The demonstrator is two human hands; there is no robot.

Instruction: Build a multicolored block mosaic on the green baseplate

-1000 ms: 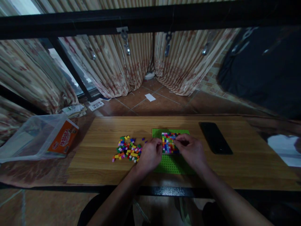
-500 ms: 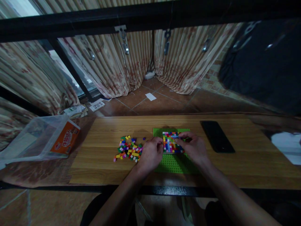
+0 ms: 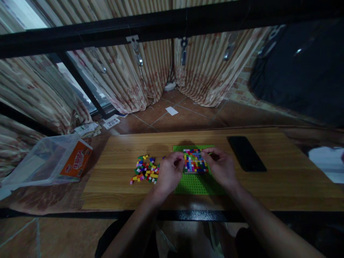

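The multicoloured brick panel (image 3: 195, 162) sits over the green baseplate (image 3: 197, 186). At its nine o'clock is the left hand (image 3: 170, 173), at three the right hand (image 3: 223, 170), fingertips narrowly gathered; whether either grips anything cannot be told. Loose bricks (image 3: 146, 170) lie farther toward nine, a black phone (image 3: 246, 154) toward three.

Pale light glows at a window (image 3: 28, 15) near ten o'clock while the rest of the scene sits dim, darkest around a dark cloth (image 3: 298, 79) toward two o'clock. Soft shadows fall across the green baseplate (image 3: 195, 186) and wooden tabletop (image 3: 113, 154); glare speckles the black front edge (image 3: 201, 215) between five and six o'clock. Wide-angle distortion stretches the margins, and small colored bricks (image 3: 196, 165) blur together.
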